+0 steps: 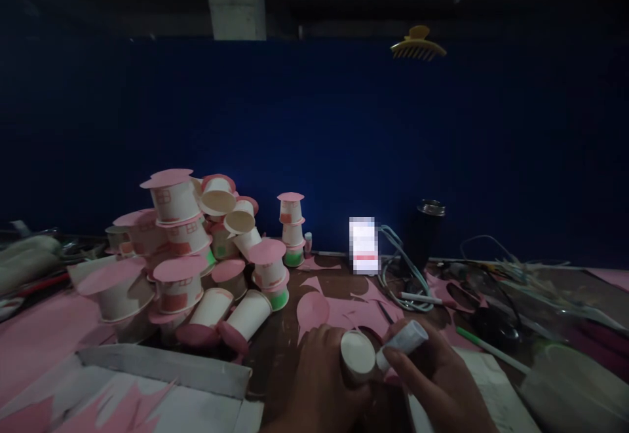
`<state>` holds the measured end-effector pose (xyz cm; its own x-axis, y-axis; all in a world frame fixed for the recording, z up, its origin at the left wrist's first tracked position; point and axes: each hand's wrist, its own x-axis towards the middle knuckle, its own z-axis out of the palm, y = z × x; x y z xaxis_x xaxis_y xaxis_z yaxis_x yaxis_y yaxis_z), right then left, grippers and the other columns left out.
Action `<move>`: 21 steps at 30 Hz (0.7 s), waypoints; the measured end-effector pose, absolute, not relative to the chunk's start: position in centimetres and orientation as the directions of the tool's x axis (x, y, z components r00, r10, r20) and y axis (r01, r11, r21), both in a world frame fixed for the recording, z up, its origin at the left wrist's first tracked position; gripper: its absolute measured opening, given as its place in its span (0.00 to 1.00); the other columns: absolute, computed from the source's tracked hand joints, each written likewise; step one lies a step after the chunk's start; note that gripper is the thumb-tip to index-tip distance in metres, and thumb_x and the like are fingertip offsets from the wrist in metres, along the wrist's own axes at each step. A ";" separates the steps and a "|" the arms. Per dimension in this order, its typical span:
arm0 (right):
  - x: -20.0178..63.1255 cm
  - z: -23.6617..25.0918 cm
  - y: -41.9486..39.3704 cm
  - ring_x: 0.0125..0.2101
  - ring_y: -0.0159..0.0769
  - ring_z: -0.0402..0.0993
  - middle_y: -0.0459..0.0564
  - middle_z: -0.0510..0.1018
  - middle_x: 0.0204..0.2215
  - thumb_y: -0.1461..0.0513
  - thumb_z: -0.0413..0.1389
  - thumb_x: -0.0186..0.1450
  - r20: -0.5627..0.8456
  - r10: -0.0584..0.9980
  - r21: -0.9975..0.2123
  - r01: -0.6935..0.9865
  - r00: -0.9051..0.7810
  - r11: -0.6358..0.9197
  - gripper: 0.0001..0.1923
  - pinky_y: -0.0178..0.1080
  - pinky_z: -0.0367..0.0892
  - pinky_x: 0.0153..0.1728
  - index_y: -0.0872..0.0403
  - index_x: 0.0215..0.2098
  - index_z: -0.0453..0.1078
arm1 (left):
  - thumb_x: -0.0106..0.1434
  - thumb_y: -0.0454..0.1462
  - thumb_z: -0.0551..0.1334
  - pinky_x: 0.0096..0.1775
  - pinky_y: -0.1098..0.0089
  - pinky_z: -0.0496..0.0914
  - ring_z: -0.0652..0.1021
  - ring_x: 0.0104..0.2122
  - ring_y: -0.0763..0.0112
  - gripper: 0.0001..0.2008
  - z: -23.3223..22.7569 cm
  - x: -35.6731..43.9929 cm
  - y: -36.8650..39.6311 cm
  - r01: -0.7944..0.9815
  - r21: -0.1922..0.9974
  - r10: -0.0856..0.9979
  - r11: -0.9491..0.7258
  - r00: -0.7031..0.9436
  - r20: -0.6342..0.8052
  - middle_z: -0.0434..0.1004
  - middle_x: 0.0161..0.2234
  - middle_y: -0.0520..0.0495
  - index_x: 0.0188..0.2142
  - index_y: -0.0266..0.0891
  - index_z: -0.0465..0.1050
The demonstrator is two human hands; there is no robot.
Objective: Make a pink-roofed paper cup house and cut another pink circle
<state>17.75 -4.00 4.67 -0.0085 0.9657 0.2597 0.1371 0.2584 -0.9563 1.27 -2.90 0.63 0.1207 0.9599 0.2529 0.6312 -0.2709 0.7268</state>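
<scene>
My left hand [319,377] is closed around a white paper cup [358,354], whose round pale end faces up toward me. In my right hand [437,377] is a white glue stick [407,341], tilted, with its lower end right beside the cup's rim; whether it touches cannot be told. Just behind the hands lie a pink paper disc [313,310] and pink paper scraps [344,312]. Left of them is a heap of paper cups with pink disc tops, some bearing drawn windows and doors, such as this upright cup [177,289].
A small cup tower [291,223] stands toward the back wall. A lit phone [364,246], a dark bottle [425,236] and a coiled cable [393,282] are behind the hands. An open white box [167,361] holds pink scraps. On the right lie a green-tipped marker [484,346] and clutter.
</scene>
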 end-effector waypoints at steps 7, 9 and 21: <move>17.4 4.9 -4.3 0.26 0.37 0.73 0.45 0.75 0.25 0.51 0.61 0.58 0.266 0.964 -0.946 0.191 -0.002 0.261 0.13 0.34 0.70 0.26 0.51 0.33 0.69 | 0.46 0.37 0.66 0.45 0.61 0.62 0.70 0.42 0.58 0.22 0.7 1.3 -2.9 0.611 0.749 0.964 -0.256 0.109 0.241 0.73 0.41 0.46 0.43 0.42 0.71; 17.2 4.9 -4.4 0.26 0.36 0.73 0.45 0.76 0.26 0.51 0.60 0.58 0.270 0.963 -0.940 0.214 -0.011 0.266 0.13 0.33 0.69 0.25 0.51 0.34 0.69 | 0.46 0.38 0.67 0.46 0.61 0.62 0.70 0.43 0.58 0.24 0.7 1.3 -2.9 0.605 0.755 0.965 -0.253 0.098 0.244 0.73 0.42 0.46 0.45 0.43 0.70; 17.5 5.5 -4.3 0.26 0.35 0.71 0.45 0.74 0.28 0.53 0.57 0.62 0.322 0.933 -0.850 0.385 -0.159 0.359 0.10 0.33 0.68 0.26 0.50 0.33 0.67 | 0.48 0.43 0.68 0.44 0.62 0.62 0.70 0.42 0.59 0.18 1.1 1.2 -3.2 0.638 0.730 0.967 -0.247 0.119 0.224 0.73 0.40 0.48 0.40 0.43 0.73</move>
